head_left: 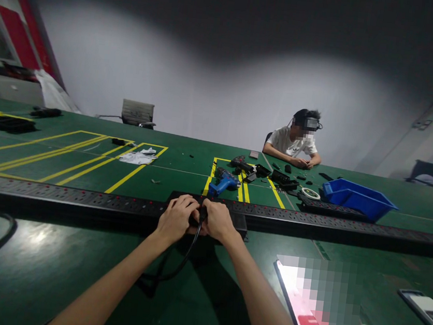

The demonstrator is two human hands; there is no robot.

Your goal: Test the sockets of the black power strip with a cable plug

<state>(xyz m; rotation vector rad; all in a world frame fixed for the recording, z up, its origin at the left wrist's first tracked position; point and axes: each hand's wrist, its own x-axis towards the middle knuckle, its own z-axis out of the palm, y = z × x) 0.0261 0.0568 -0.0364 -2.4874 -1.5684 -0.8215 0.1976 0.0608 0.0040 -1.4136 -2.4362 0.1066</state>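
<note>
A long black socket strip (311, 224) runs across the green table, with a wider black box (241, 222) at its middle. My left hand (179, 215) rests on this middle part, its fingers bent over the top. Beside it, my right hand (217, 219) is closed on a black cable (189, 256) near its upper end. The cable hangs from between the hands and curves down to the left on the table. The cable's end is hidden by my fingers.
Beyond the strip lie a blue power drill (224, 183), a dark drill (242, 164), black parts and a blue bin (356, 199). A person (293, 142) sits across the table (72, 261). Phones (424, 311) lie at the right; another cable (0, 242) loops at the left.
</note>
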